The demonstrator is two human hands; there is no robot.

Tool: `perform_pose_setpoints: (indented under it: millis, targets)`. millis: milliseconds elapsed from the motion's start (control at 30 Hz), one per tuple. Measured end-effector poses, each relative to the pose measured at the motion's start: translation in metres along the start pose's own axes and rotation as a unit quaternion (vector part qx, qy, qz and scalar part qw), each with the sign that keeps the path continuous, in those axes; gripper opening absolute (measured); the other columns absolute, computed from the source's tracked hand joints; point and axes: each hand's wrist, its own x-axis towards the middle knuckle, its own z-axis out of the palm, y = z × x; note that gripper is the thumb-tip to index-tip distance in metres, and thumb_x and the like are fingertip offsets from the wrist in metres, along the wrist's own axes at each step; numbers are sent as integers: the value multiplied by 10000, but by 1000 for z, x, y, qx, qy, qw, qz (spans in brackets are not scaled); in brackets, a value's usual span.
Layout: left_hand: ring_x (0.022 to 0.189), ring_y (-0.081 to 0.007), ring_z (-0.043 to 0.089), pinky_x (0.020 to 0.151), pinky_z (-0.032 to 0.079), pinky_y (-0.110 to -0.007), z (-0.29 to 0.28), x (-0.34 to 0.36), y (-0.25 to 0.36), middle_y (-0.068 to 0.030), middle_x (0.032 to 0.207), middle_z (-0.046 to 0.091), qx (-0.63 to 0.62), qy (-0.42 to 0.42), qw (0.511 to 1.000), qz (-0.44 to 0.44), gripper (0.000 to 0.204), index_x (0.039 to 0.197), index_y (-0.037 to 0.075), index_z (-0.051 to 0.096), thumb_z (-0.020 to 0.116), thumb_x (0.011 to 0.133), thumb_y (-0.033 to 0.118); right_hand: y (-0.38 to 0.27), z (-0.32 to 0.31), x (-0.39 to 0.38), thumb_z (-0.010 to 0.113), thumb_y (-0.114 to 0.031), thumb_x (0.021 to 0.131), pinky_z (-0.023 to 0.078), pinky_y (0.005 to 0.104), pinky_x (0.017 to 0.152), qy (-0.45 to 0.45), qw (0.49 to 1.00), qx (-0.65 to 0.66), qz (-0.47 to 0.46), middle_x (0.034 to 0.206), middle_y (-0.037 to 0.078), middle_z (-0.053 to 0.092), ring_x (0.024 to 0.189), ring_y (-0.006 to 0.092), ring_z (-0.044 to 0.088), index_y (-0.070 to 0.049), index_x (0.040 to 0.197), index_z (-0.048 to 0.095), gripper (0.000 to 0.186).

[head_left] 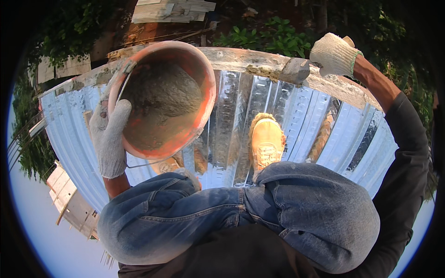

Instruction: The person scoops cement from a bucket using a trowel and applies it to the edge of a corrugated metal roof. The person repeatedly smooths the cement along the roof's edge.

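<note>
My left hand (109, 134), in a white knit glove, grips the left rim of a tilted orange bucket (209, 88). Wet grey mortar (169, 92) lies inside it, and a thin wire handle hangs from the rim. On the far right my gloved right hand (334, 53) is closed round the wooden handle of a trowel (295, 70). Its grey, mortar-coated blade rests at the top of a low concrete edge (259, 59). A patch of mortar (262, 72) clings to that edge just left of the blade.
Shiny ribbed metal decking (296, 106) spreads beneath me, my tan shoe (266, 143) on it. Past the concrete edge lie green plants (273, 37) and corrugated sheets (171, 10) at a lower level. A pale building (65, 190) shows at the lower left.
</note>
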Motion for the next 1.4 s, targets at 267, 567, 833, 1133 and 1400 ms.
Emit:
perform_pose_setpoints:
  millis: [267,567,833,1133,1400]
  targets:
    - [1431,-256,652,1242,493,-426,-13,-6,-20,-154,1562,700,-12,44,999,-17,707,1622,-11,644,812,1044,362,-6,-63,-6,896,-284,742,696,471,745,39,996,34,72,944,110,830,873,321,835,-168,1082,897,360]
    - [1485,-280,618,1291,452,-437,-11,-2,-5,-180,1626,648,-2,18,999,-37,758,1634,-45,612,809,1047,391,-18,7,-9,943,-408,859,696,399,908,43,990,102,88,1236,88,860,1043,240,846,-185,1362,843,559]
    - [1506,-279,603,1307,430,-442,2,1,-8,-167,1649,640,-31,-16,999,-2,756,1624,-45,627,811,1051,414,-12,6,-39,870,-450,934,700,466,842,30,976,151,152,1219,102,844,1056,300,837,-185,1361,830,504]
    - [1492,-277,620,1301,437,-432,-13,-2,-25,-164,1631,658,-21,19,1000,5,716,1626,-45,624,796,1068,368,-30,-14,-41,814,-385,919,679,483,801,14,979,131,156,1121,125,844,957,353,828,-133,1239,856,409]
    - [1311,-263,737,1140,596,-398,6,2,-18,-161,1471,753,-58,5,998,13,653,1600,-20,664,810,1050,300,-49,-29,-67,820,-341,850,631,499,734,15,989,101,104,845,158,773,766,368,778,-83,985,838,292]
